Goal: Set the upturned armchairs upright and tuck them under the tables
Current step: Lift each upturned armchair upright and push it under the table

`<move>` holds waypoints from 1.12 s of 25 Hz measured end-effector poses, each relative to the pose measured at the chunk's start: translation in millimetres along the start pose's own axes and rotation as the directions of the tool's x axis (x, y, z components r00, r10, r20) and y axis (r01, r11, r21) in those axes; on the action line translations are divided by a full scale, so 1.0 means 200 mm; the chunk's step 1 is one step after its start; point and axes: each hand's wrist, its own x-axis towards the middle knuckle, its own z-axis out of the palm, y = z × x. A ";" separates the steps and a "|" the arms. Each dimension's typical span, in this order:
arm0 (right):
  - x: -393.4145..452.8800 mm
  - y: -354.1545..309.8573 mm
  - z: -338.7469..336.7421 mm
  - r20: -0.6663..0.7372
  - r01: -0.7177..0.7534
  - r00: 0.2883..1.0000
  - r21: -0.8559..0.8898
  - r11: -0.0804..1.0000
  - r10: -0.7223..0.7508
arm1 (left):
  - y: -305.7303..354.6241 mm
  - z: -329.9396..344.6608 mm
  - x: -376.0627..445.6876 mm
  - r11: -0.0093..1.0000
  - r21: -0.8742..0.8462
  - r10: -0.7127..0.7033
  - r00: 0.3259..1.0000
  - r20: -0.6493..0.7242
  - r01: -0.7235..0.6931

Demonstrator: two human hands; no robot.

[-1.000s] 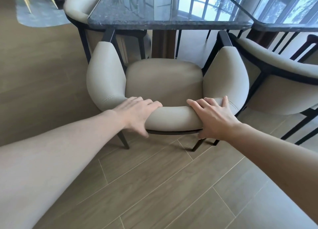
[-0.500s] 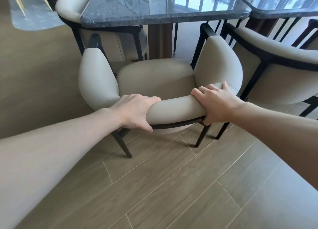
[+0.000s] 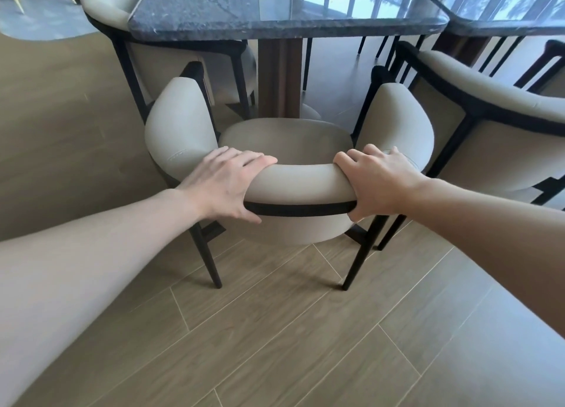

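**Both hands on armchair backrest, chair upright at worktop**

While both hands clamp the padded backrest, the chair stands on its legs. Left hand (image 3: 227,186): fingers over the top of the roll, thumb hooked under onto the dark frame band. Right hand (image 3: 377,184): same grip, fingers curled over the top, thumb tucked below at the band. Hands well apart, one at each end of the middle stretch of the backrest.

Armchair (image 3: 287,140): beige upholstery, black frame, upright, two rear legs visible on the wood-plank floor (image 3: 275,330). Seat faces the worktop (image 3: 287,24); armrest tips reach about to its near edge, seat mostly not under it.

Worktop is dark polished stone on a brown pedestal (image 3: 279,79). Second armchair (image 3: 104,2) on its far left side, third armchair (image 3: 489,125) just beside on the right, near a second worktop (image 3: 504,27).
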 end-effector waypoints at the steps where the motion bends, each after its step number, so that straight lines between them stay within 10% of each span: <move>1: 0.00 0.01 0.00 0.003 0.005 1.000 -0.023 1.000 -0.005 | -0.01 0.00 0.01 0.999 0.028 0.017 1.000 -0.010 -0.017; 28: 0.37 0.31 -0.06 0.094 -0.064 0.994 -0.004 0.998 0.064 | -0.08 0.00 0.50 1.000 -0.028 0.005 0.998 0.055 -0.003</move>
